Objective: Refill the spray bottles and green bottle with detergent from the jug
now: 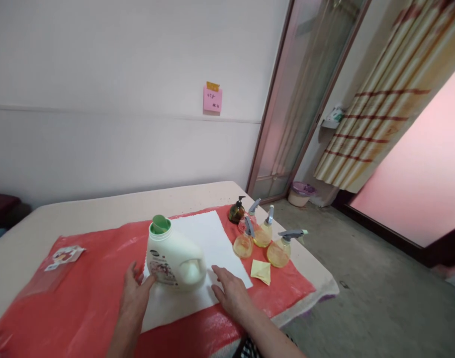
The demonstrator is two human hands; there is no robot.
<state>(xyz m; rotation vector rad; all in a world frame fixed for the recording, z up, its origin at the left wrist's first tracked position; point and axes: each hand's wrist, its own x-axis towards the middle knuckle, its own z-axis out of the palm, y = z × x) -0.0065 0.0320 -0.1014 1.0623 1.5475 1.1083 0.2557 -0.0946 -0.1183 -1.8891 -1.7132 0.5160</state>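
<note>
A pale green laundry detergent jug (175, 258) stands upright on a white sheet (212, 233). Its mouth has a green rim with a green cup-like piece (160, 224) in it, and its handle side faces right. My left hand (135, 292) is at the jug's lower left, fingers apart and the thumb close to the label; whether it touches I cannot tell. On the other side, my right hand (229, 291) hovers over the sheet near the jug's base, fingers stretched and nothing in them.
Several spray bottles (279, 252) and a dark pump bottle (236, 211) stand at the right of the red cloth (96, 273). Near them lies a yellow paper pad (260, 271). A clear packet (59, 266) lies at left. A pink note (213, 99) hangs on the wall.
</note>
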